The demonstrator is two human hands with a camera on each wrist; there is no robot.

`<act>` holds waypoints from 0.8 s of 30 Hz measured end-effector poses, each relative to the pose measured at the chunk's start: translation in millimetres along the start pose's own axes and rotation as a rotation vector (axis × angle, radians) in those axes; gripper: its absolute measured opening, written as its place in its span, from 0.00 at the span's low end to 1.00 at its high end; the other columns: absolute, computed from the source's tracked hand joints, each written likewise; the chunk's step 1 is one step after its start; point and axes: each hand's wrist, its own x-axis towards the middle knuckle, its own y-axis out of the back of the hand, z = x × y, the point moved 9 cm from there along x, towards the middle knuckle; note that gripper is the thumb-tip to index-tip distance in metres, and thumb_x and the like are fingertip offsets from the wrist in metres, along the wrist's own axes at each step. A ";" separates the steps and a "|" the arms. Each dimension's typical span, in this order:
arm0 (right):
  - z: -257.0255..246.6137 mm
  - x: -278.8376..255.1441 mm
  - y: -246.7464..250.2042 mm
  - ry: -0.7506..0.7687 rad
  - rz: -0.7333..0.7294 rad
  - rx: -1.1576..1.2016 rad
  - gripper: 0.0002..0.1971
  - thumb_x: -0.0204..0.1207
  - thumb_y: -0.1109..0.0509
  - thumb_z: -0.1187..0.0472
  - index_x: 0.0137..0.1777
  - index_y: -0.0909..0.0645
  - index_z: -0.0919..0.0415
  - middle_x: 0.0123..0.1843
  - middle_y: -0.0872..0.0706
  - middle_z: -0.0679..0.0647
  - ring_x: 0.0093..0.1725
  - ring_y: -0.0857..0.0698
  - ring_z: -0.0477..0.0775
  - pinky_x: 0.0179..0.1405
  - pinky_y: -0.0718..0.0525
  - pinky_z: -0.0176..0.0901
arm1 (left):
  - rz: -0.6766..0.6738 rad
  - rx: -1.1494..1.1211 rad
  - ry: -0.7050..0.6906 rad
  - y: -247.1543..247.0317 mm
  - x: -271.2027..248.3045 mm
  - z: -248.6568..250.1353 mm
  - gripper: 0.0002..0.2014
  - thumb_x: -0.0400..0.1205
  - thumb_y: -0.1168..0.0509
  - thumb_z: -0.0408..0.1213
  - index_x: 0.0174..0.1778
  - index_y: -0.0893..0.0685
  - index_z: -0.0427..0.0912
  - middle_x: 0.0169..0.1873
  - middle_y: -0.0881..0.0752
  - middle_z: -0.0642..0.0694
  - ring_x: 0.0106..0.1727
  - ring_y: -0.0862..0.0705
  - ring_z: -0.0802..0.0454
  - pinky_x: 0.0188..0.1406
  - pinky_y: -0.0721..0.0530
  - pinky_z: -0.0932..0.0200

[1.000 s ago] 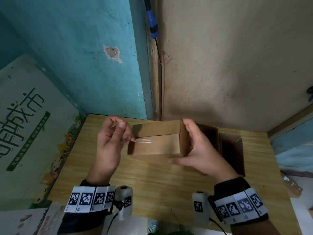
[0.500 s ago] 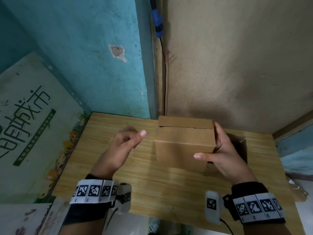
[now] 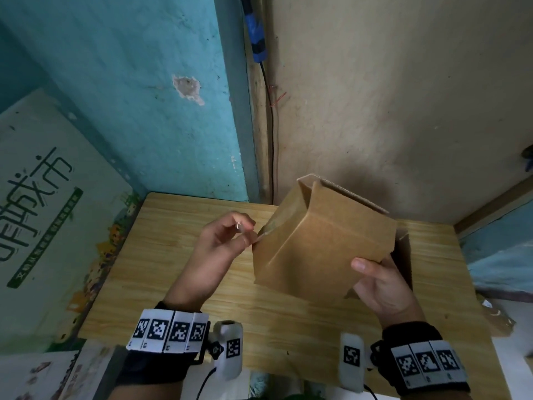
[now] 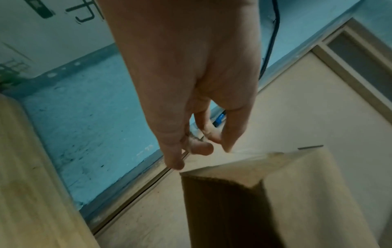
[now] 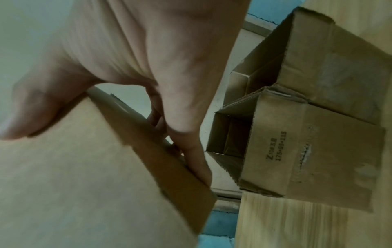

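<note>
A plain brown cardboard box is held tilted above the wooden table. My right hand grips its lower right corner, thumb on the front face and fingers hidden behind. My left hand is at the box's left corner, fingertips pinched on a thin clear strip of tape that reaches the box edge. The left wrist view shows the left hand just above the box top edge. In the right wrist view my right hand wraps the box side.
Two open cardboard boxes lie on the table to the right, behind the held box. A teal wall and a beige board close the back. A printed carton leans at the left.
The box has been turned from level to tilted and carried right by my right hand. My left hand, apart from it half a second ago, is back at its left corner.
</note>
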 end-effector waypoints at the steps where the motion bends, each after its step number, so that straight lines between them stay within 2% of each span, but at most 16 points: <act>1: 2.4 -1.0 3.1 -0.016 0.005 0.022 0.42 0.54 0.18 0.65 0.73 0.22 0.57 0.61 0.08 0.57 0.63 0.09 0.59 0.54 0.07 0.55 | 0.013 0.074 -0.027 -1.3 -0.9 6.5 0.04 0.84 0.29 0.30 0.53 0.13 0.36 0.52 0.12 0.47 0.61 0.14 0.49 0.65 0.16 0.45; 4: 8.4 -3.4 6.3 -0.067 0.002 0.064 0.51 0.43 0.08 0.63 0.72 0.23 0.60 0.57 0.07 0.58 0.58 0.07 0.59 0.49 0.07 0.54 | 0.028 0.142 -0.112 -6.9 -2.6 21.8 0.17 0.86 0.35 0.22 0.67 0.13 0.41 0.61 0.10 0.48 0.69 0.14 0.54 0.72 0.15 0.48; 7: 13.2 -5.4 7.9 -0.096 0.007 0.092 0.58 0.34 0.02 0.54 0.70 0.22 0.61 0.54 0.06 0.58 0.55 0.06 0.58 0.45 0.06 0.54 | -0.010 0.045 -0.175 -16.0 -5.5 31.0 0.27 0.86 0.45 0.12 0.77 0.20 0.37 0.70 0.13 0.46 0.73 0.16 0.47 0.72 0.16 0.47; 10: 17.9 -7.0 15.9 -0.116 0.046 0.139 0.60 0.33 0.02 0.52 0.71 0.23 0.62 0.53 0.07 0.59 0.54 0.07 0.60 0.44 0.06 0.56 | -0.030 0.055 -0.257 -18.4 -9.7 43.2 0.27 0.84 0.49 0.10 0.73 0.18 0.33 0.64 0.09 0.44 0.68 0.12 0.45 0.67 0.12 0.50; 11: 18.5 -8.2 18.1 -0.118 0.056 0.140 0.59 0.33 0.02 0.50 0.70 0.21 0.62 0.53 0.08 0.59 0.54 0.08 0.61 0.44 0.06 0.56 | -0.040 0.080 -0.300 -18.6 -11.2 49.0 0.27 0.84 0.49 0.09 0.71 0.16 0.33 0.60 0.08 0.43 0.65 0.11 0.44 0.62 0.10 0.51; 13: 16.6 -11.6 16.2 -0.117 0.041 0.126 0.51 0.32 0.03 0.47 0.62 0.12 0.59 0.51 0.07 0.59 0.53 0.08 0.63 0.43 0.06 0.55 | -0.062 0.190 -0.393 -20.2 -14.7 62.2 0.26 0.81 0.48 0.10 0.63 0.11 0.34 0.52 0.06 0.45 0.54 0.08 0.44 0.49 0.09 0.54; 15: 14.1 -16.3 9.6 -0.131 0.005 0.120 0.42 0.29 0.04 0.43 0.50 0.04 0.55 0.48 0.05 0.58 0.47 0.05 0.59 0.39 0.06 0.53 | -0.098 0.313 -0.434 -25.7 -15.8 67.6 0.25 0.78 0.47 0.14 0.52 0.07 0.38 0.43 0.06 0.50 0.44 0.08 0.50 0.40 0.12 0.57; 16: 14.3 -18.7 8.0 -0.154 0.012 0.111 0.43 0.27 0.04 0.41 0.49 0.04 0.56 0.46 0.05 0.58 0.44 0.05 0.58 0.38 0.07 0.55 | -0.112 0.360 -0.422 -28.7 -15.2 67.9 0.24 0.78 0.47 0.16 0.47 0.07 0.39 0.38 0.07 0.51 0.40 0.09 0.51 0.39 0.14 0.57; 18: 18.7 -22.5 9.4 -0.229 0.062 0.051 0.54 0.23 0.06 0.36 0.55 0.08 0.61 0.45 0.04 0.59 0.41 0.05 0.58 0.42 0.11 0.59 | -0.139 0.425 -0.371 -36.2 -15.7 66.4 0.21 0.78 0.46 0.21 0.40 0.08 0.42 0.31 0.11 0.51 0.33 0.12 0.50 0.33 0.17 0.53; 20: 20.1 -23.8 9.3 -0.269 0.094 0.012 0.57 0.24 0.08 0.34 0.58 0.12 0.61 0.45 0.05 0.60 0.39 0.05 0.58 0.44 0.14 0.57 | -0.176 0.452 -0.321 -44.6 -17.6 65.4 0.17 0.82 0.45 0.33 0.36 0.12 0.44 0.28 0.15 0.45 0.31 0.16 0.41 0.30 0.19 0.43; 21: 17.7 -22.5 8.9 -0.260 0.104 0.022 0.53 0.27 0.07 0.34 0.56 0.10 0.61 0.45 0.05 0.61 0.38 0.05 0.58 0.40 0.11 0.57 | -0.196 0.458 -0.296 -48.2 -18.3 65.0 0.16 0.85 0.43 0.40 0.34 0.15 0.44 0.27 0.18 0.42 0.30 0.18 0.40 0.30 0.20 0.42; 23: 7.7 -19.9 7.9 -0.212 0.116 0.090 0.40 0.40 0.08 0.40 0.53 0.08 0.62 0.45 0.07 0.63 0.36 0.06 0.58 0.30 0.08 0.54 | -0.224 0.470 -0.256 -52.4 -19.9 62.4 0.21 0.86 0.36 0.52 0.30 0.20 0.42 0.25 0.22 0.42 0.28 0.22 0.46 0.29 0.23 0.52; 24: 4.3 -19.8 9.9 -0.202 0.122 0.105 0.38 0.45 0.10 0.43 0.54 0.09 0.63 0.46 0.07 0.63 0.36 0.06 0.58 0.28 0.08 0.53 | -0.236 0.473 -0.239 -53.7 -20.1 61.2 0.23 0.84 0.31 0.54 0.29 0.21 0.42 0.25 0.22 0.43 0.28 0.23 0.47 0.30 0.26 0.56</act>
